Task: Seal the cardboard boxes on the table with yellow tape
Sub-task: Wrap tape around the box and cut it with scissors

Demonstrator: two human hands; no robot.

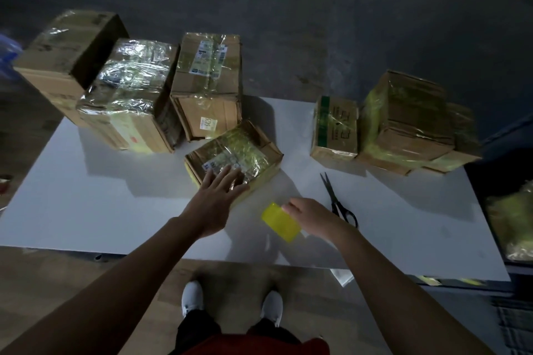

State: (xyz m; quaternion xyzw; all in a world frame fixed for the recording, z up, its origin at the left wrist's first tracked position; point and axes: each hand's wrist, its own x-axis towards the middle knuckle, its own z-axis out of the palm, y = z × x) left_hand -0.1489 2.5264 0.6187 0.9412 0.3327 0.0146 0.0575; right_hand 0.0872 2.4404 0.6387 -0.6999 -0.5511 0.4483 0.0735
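Yellow tape [281, 222] between right fingers [289, 206]

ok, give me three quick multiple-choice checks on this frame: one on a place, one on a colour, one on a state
1. Where are the scissors?
A: on a box
B: on the floor
C: on the table, to the right of the right hand

2. What colour is the tape piece that the right hand pinches?
A: yellow
B: red
C: blue

3. What is the left hand doing?
A: gripping a pen
B: resting with straight fingers on the small box
C: hanging clear of the table

Answers:
1 C: they lie flat on the white top beside that hand.
2 A: the strip at the fingertips is bright yellow.
3 B: the spread fingers lie on the box's near top edge.
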